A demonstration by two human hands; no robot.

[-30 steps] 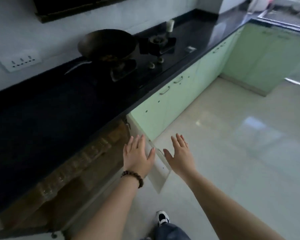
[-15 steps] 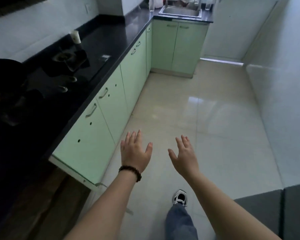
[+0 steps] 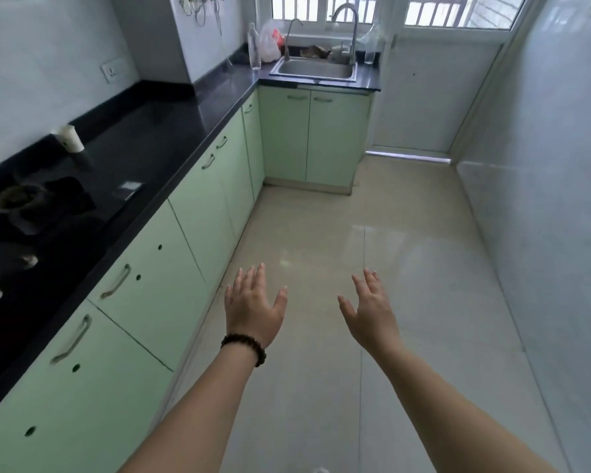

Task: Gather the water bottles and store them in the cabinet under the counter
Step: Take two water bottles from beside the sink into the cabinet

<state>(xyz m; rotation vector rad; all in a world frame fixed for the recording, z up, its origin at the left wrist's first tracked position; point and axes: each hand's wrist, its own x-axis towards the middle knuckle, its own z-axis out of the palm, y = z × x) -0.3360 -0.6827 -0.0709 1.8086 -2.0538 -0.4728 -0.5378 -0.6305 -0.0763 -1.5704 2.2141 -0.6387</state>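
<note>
Stood upright on the far counter: 1 clear bottle left of the sink, another bottle at the sink's right corner, both well apart from the hands. Held out over the floor, apart from each other: left hand with a bead bracelet, right hand, fingers spread wide, gripping nothing. Ran under the counter at left: green cabinets, doors closed
</note>
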